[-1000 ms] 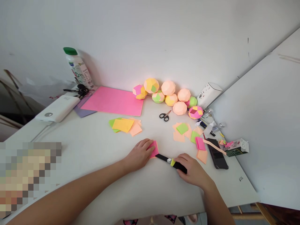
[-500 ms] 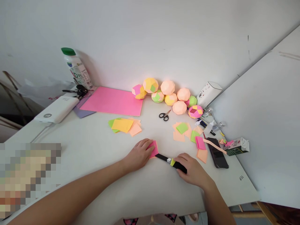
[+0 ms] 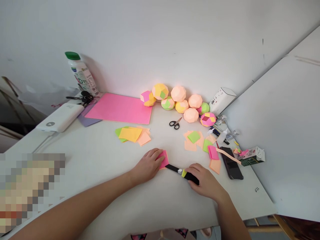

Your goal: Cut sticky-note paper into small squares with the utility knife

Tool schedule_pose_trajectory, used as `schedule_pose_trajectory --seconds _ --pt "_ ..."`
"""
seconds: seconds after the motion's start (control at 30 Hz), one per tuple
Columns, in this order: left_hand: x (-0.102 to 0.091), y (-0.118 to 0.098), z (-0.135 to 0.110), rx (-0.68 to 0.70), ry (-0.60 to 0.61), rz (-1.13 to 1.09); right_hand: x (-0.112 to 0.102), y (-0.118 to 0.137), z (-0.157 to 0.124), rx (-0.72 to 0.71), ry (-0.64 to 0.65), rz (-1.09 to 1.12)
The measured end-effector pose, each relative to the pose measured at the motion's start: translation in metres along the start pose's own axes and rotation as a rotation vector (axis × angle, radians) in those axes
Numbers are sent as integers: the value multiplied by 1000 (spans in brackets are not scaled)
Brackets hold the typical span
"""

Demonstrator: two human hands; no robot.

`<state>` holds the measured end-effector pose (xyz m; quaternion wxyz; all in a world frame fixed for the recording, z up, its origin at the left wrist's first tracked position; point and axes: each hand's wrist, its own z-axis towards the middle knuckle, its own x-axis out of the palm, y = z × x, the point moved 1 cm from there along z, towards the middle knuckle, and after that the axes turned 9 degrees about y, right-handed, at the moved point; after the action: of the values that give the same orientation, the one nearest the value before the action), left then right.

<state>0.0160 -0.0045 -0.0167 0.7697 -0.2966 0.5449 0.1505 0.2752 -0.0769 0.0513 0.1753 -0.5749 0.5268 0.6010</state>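
I find the left hand [image 3: 149, 165], loosely spread, pinning pink paper [image 3: 164, 160] at ten o'clock from the utility knife [image 3: 180, 171]; the right hand [image 3: 205, 181] wraps its handle [image 3: 192, 178]. I judge uneven pressure could let the paper slip, sending the knife toward the left hand.

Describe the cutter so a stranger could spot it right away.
On the white table, find the right hand. It grips the cutter, whose tip reaches the pink paper under the left hand. Unlike the black-handled scissors beyond, it has a yellow-green collar.

Scissors [image 3: 177, 122], 1 phone [image 3: 231, 166] on table [image 3: 160, 203]
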Motion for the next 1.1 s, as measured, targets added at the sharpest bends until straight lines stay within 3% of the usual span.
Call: schedule_pose_trajectory --seconds 1.1 --pt "-1 0 -1 5 -7 -19 0 0 0 -15 -11 4"
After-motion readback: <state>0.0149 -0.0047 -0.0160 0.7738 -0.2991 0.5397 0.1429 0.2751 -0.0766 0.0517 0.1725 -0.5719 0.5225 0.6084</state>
